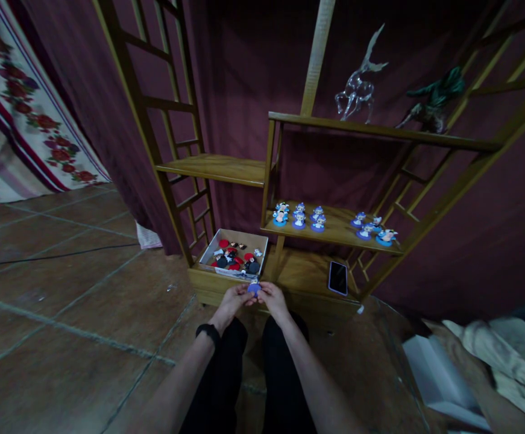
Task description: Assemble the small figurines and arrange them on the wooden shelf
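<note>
Between my two hands, just in front of the box, is a small figurine (254,288) with a round purple base. The fingers of my left hand (235,299) pinch its left side, and those of my right hand (271,297) grip its right side. The base faces me, so most of the figure is hidden. Beyond my hands stands an open cardboard box (262,241) holding several loose figurines (232,258) with red and black bases. On the shelf above, several small figurines (299,216) with purple or blue bases stand upright in two groups.
The wooden shelf unit (219,169) rises ahead, its posts on both sides. A phone (338,278) lies on the lowest board at right. A clear deer figure (357,87) and a dark green statue (440,99) stand on top. A white box (443,374) sits on the floor at right.
</note>
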Demonstrator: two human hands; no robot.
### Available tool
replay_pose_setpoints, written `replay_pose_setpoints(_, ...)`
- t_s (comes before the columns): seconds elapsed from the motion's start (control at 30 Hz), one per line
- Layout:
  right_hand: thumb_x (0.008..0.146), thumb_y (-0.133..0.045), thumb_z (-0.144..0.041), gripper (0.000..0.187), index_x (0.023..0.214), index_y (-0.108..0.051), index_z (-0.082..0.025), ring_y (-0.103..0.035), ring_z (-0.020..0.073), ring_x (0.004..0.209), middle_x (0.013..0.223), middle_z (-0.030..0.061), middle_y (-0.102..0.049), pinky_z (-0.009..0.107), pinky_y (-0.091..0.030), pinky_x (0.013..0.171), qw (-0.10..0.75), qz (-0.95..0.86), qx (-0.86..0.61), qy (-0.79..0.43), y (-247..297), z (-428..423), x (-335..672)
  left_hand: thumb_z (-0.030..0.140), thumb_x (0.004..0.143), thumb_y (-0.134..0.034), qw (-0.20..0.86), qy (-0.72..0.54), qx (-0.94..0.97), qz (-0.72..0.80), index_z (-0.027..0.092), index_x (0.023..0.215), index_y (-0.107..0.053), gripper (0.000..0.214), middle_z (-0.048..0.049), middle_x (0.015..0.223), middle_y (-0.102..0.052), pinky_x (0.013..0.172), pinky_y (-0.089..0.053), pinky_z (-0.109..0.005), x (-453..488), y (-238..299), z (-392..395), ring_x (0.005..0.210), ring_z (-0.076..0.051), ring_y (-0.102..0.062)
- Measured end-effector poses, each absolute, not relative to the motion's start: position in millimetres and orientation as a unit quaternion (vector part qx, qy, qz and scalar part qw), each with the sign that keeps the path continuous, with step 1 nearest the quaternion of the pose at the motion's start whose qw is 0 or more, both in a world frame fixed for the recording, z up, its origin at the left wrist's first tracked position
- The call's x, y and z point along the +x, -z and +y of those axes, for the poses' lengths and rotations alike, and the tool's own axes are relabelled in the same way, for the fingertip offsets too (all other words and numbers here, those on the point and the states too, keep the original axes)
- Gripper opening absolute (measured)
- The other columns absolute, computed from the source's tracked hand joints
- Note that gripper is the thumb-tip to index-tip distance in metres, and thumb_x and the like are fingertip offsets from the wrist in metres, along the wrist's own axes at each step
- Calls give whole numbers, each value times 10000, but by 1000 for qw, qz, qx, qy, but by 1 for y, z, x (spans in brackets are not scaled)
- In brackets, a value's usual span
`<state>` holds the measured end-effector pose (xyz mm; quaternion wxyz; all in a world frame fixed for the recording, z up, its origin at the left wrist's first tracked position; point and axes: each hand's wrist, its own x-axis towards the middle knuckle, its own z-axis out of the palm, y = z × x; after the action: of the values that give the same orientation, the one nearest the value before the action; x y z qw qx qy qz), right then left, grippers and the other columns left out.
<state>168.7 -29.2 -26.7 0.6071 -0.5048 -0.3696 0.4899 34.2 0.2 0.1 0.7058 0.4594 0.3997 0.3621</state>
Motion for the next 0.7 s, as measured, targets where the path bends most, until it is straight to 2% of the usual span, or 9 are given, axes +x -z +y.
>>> replay_pose_setpoints(0.27,589,-645,-260,314,892,-603,-187,-613,128,610,763,2,-652,288,-492,625,616,-361,-472,-517,24,-31,168,181,489,-784,681,-427,449,391,135,991,-575,546,-4,651,-655,576,-450,-223,35,1,-1,583,-124,-607)
replay_pose_setpoints(0.43,618,-650,-334,333,914,-627,-185,-646,174,742,856,45,-665,349,-498,734,606,-348,-462,-546,13,-37,173,146,502,-759,672,-445,459,374,155,1028,-580,556,4,669,-653,615,-444,-237,34,0,-1,590,-119,-590)
replay_pose_setpoints(0.57,656,-631,-406,358,939,-628,-188,-642,190,797,886,59,-670,370,-490,773,599,-348,-469,-548,9,-40,174,138,512,-753,680,-443,462,358,158,1001,-599,513,-22,746,-673,681,-453,-266,34,3,0,664,-137,-607)
replay_pose_setpoints(0.7,611,-675,-368,376,941,-624,-195,-615,199,877,955,56,-659,356,-488,782,608,-359,-470,-530,15,-37,173,149,503,-766,689,-440,454,354,153,976,-624,494,-64,878,-687,784,-446,-306,35,5,1,802,-171,-620)
